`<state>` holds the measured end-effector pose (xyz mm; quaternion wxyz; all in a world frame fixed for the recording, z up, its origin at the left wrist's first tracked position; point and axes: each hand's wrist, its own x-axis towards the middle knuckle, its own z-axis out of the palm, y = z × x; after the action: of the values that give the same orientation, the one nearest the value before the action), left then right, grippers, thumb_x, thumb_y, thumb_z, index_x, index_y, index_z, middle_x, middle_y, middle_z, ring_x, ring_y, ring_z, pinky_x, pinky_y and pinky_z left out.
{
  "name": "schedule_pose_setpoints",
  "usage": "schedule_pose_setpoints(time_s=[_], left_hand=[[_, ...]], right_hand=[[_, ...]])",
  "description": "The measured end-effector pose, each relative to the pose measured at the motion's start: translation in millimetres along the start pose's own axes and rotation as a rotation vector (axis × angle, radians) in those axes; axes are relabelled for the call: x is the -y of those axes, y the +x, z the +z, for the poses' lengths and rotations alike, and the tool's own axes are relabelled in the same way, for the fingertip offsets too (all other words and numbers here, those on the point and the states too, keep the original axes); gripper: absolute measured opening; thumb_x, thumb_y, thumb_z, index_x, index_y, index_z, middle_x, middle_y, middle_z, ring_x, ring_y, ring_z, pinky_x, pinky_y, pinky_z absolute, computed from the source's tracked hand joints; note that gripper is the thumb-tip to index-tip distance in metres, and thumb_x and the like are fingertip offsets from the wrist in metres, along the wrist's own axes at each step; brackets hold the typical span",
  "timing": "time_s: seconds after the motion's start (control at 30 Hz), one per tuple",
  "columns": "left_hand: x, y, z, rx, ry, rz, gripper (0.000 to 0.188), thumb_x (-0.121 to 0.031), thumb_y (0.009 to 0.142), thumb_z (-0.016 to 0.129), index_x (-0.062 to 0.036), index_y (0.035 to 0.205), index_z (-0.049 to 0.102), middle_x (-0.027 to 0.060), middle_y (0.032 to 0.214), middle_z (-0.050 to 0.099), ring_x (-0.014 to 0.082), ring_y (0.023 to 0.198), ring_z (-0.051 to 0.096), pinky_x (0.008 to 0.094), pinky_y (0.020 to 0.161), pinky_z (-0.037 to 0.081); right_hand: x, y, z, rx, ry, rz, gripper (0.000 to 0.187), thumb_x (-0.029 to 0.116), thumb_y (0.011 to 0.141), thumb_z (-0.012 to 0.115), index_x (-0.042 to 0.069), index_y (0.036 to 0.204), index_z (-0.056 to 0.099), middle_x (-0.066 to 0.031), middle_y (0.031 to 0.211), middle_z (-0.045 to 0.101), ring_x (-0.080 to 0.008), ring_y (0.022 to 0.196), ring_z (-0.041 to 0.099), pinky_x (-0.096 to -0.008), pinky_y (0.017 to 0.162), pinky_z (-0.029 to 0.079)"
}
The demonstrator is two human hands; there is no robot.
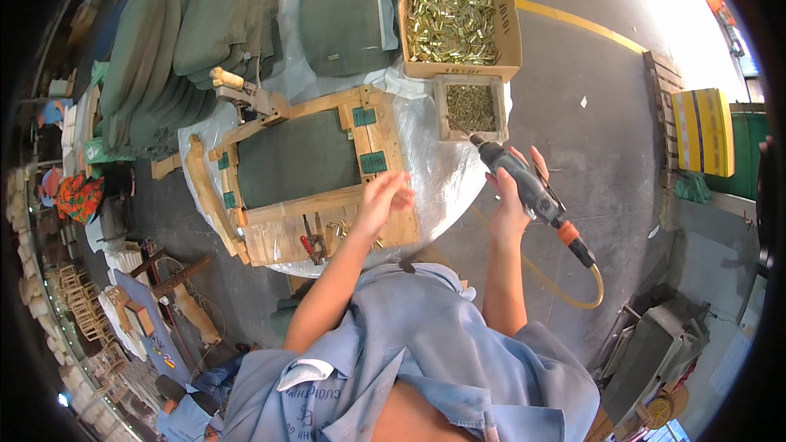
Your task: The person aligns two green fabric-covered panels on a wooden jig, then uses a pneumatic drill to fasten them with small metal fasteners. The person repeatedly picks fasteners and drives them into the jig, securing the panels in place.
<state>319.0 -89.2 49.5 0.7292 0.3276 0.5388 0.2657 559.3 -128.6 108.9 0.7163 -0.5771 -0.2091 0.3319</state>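
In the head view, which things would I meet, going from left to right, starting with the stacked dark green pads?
Stacked dark green pads, red-handled tool, left hand, power driver, yellow box.

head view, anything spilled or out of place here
Perhaps: some loose brass pieces lie on the frame beside the pliers, while many similar ones fill the box. A white scrap also lies on the floor, looking like litter.
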Motion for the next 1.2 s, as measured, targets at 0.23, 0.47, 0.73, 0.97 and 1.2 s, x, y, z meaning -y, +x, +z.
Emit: schedule_pose_setpoints(time_s=[0.23,0.47,0.73,0.97,1.2], left_hand=[[-48,37,37,0.024,-0.198,0.072,0.06,-0.059,0.107,0.058,-0.0047,0.132,0.062,0.0101,0.102,0.073,0.0166,0.08,0.074,0.0303,0.067,0.06],[-12,60,14,-0.276,0.131,0.296,0.049,-0.052,0.103,0.069,-0.0146,0.074,0.057,-0.0042,0.058,0.052,0.0088,0.047,0.05,0.0252,0.041,0.034],[4,30,-67,0.194,-0.98,0.02,0.087,-0.071,0.107,0.037,0.0064,0.138,0.064,0.0261,0.133,0.07,0.0415,0.131,0.064,0.0506,0.109,0.055],[-1,-4,-72,0.228,-0.975,0.08,0.09,-0.071,0.109,0.03,0.0059,0.15,0.053,0.0265,0.144,0.063,0.0393,0.135,0.061,0.0514,0.114,0.049],[-5,-31,-98,0.308,-0.761,0.099,0.088,-0.069,0.11,0.027,0.0045,0.152,0.052,0.0251,0.145,0.064,0.0367,0.132,0.064,0.0484,0.113,0.051]], right_hand=[[19,-54,-18,0.117,0.235,0.136,0.084,0.011,0.084,0.083,0.004,0.154,0.038,-0.0251,0.139,0.063,-0.0333,0.119,0.069,-0.044,0.085,0.069],[21,-77,-22,0.222,0.06,0.193,0.089,0.017,0.081,0.086,0.003,0.155,0.038,-0.0264,0.138,0.063,-0.0349,0.122,0.068,-0.045,0.084,0.069],[15,-83,-19,0.317,0.069,0.132,0.086,0.02,0.079,0.094,0.005,0.149,0.047,-0.0215,0.134,0.068,-0.0265,0.119,0.067,-0.0418,0.104,0.054],[1,-99,2,0.504,-0.041,-0.081,0.079,0.016,0.083,0.092,0.005,0.147,0.048,-0.0213,0.134,0.068,-0.0259,0.117,0.067,-0.0415,0.103,0.054],[1,-128,30,0.512,-0.092,-0.005,0.078,0.013,0.083,0.09,0.004,0.148,0.048,-0.0218,0.134,0.068,-0.0263,0.117,0.068,-0.0418,0.104,0.054]])
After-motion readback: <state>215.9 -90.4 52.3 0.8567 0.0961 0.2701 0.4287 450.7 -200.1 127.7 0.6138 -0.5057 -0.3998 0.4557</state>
